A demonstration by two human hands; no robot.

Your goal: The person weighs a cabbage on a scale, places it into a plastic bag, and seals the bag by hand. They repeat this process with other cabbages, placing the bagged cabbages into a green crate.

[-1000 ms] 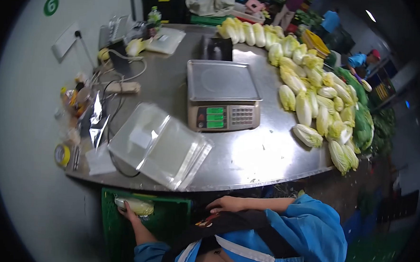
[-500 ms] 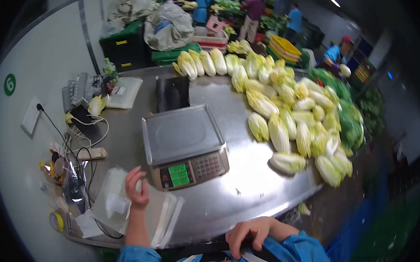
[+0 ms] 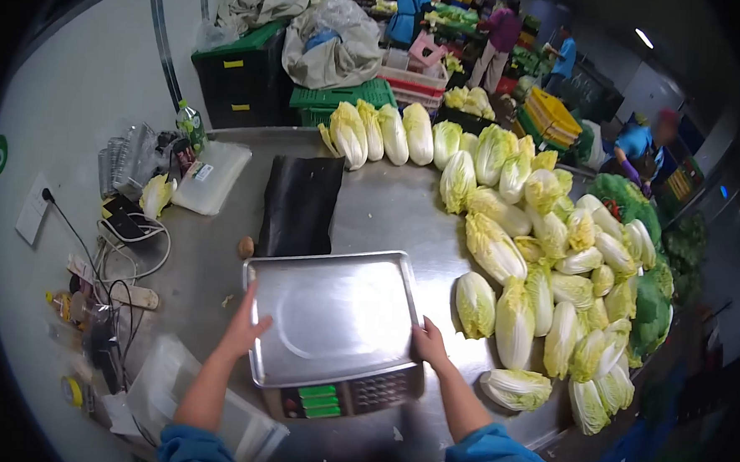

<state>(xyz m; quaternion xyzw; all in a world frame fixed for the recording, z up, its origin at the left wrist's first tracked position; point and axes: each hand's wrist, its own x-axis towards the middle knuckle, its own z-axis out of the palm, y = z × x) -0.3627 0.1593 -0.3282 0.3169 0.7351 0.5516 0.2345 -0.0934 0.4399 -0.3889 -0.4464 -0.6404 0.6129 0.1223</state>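
A digital scale with a silver metal tray [image 3: 336, 317] stands on the steel table, its green display lit and blurred. At the tray's left edge is my left hand [image 3: 246, 325], thumb over the rim and fingers along the side. My right hand [image 3: 429, 343] grips the right edge of the scale near its front corner. Nothing lies on the tray. Just behind the scale is a black sheet [image 3: 302, 204]. Many Chinese cabbages [image 3: 516, 322] are heaped to the right, with a row of them along the back edge.
Clear plastic bags [image 3: 165, 379] lie front left, beside cables and a power strip [image 3: 135, 296]. More bags [image 3: 212, 177] and a green bottle [image 3: 190, 125] are at the back left. Crates [image 3: 344, 96] stand behind the table; several people work beyond.
Both hands have moved to the sides of the scale and taken hold of it. The view has shifted, and the scale sits lower in it, nearer my body.
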